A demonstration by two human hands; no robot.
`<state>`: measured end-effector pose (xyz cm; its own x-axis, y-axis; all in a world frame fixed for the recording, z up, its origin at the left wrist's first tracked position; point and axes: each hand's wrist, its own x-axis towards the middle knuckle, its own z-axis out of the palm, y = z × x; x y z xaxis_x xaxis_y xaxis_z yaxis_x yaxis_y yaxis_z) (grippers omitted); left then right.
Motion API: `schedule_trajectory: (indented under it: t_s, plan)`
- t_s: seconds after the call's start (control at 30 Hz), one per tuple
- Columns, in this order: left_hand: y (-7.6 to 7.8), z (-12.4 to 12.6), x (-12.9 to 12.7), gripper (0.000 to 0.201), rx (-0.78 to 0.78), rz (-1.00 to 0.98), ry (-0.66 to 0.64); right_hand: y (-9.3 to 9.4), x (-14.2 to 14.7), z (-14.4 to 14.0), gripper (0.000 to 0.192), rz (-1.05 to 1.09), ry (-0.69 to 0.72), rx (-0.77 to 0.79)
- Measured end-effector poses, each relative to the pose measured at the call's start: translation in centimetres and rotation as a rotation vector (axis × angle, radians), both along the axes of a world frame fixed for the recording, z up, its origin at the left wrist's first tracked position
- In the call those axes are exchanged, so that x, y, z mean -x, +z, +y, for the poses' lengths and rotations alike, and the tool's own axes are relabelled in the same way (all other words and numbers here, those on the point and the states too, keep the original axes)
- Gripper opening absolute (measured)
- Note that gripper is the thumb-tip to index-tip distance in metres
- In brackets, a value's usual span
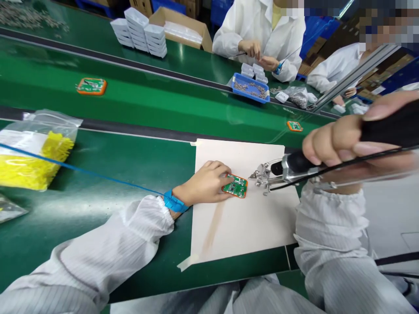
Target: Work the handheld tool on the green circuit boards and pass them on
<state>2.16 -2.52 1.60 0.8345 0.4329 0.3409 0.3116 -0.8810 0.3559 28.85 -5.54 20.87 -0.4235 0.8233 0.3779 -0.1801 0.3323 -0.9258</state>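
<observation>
My left hand (209, 182), with a blue strap on its wrist, grips the left end of a green circuit board (236, 186) in an orange frame. The board rests on a sheet of pale paper (248, 231) taped to the table; fingers cover part of it. In my right hand (343, 137) is a soldering iron (296, 163) with a black handle, its fingers wrapped round it. A metal guide and a thin black cable run along the iron. Its tip points left, just right of the board and apparently apart from it.
A bag of yellow parts (36, 157) lies at left. Beyond a raised edge, two more boards (92, 86) sit on the green belt (163, 102). Across it are a blue tray (250, 88), stacked white trays (139, 32) and co-workers in white coats. A blue cord stretches from my left wrist.
</observation>
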Motion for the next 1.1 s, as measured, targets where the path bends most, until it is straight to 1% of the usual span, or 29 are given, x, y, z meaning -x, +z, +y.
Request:
schedule_trajectory:
  t_s: [0.1,0.23,0.37,0.53,0.57,0.67,0.73,0.9,1.0,1.1]
  plan:
    - [0.1,0.0,0.0,0.042,0.004,0.001,0.0,-1.2,1.6,1.3,0.028,-0.027,0.048,-0.141]
    - [0.2,-0.1,-0.1,0.038,0.001,0.008,0.018,-1.8,1.6,1.8,0.029,0.012,0.106,-0.208]
    - [0.2,-0.1,-0.2,0.037,0.004,0.004,0.031,-1.6,1.6,2.2,0.028,0.009,0.111,-0.194]
    - [0.2,0.0,-0.2,0.035,0.001,0.007,0.025,-1.2,1.9,2.5,0.027,-0.09,0.25,-0.2]
    - [0.2,0.0,-0.2,0.034,0.0,0.007,0.024,-1.2,2.0,2.4,0.026,-0.085,0.239,-0.201]
    - [0.3,0.0,-0.2,0.033,-0.001,-0.001,0.028,-1.5,2.5,1.9,0.021,-0.019,0.112,-0.178]
    - [0.3,0.0,-0.2,0.031,0.003,-0.002,0.026,-1.6,2.7,1.7,0.02,0.016,0.071,-0.175]
    - [0.3,0.0,-0.2,0.032,0.007,0.014,0.023,-1.6,3.0,2.0,0.022,-0.038,0.12,-0.143]
    - [0.4,0.1,-0.1,0.033,0.006,0.024,0.02,-2.3,4.4,1.9,0.023,0.032,0.122,-0.178]
    - [0.4,0.3,0.2,0.032,0.006,0.036,-0.002,-2.7,5.2,1.6,0.017,0.093,0.099,-0.175]
